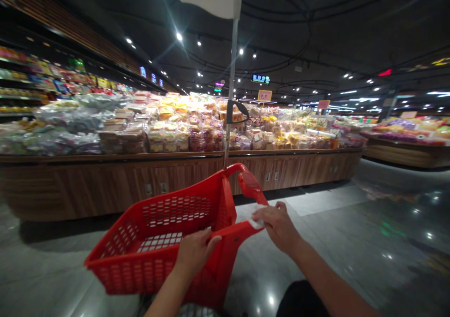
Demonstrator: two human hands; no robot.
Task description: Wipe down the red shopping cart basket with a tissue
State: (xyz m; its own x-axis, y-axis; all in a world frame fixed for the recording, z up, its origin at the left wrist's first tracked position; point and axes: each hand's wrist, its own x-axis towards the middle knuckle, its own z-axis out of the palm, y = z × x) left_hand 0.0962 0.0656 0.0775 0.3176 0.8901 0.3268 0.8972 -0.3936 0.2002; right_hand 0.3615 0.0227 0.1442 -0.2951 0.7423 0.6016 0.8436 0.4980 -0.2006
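Near the bottom of the frame, the left hand (195,253) clamps its fingers on the red basket (183,188) to hold it up, and the right hand (279,226) pinches a white paper (257,221), fingers together.

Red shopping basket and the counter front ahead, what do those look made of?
The red shopping basket looks like moulded plastic: glossy, one colour, with punched grid holes. The counter front shows wood grain with a satin sheen, though it could be veneer or laminate.
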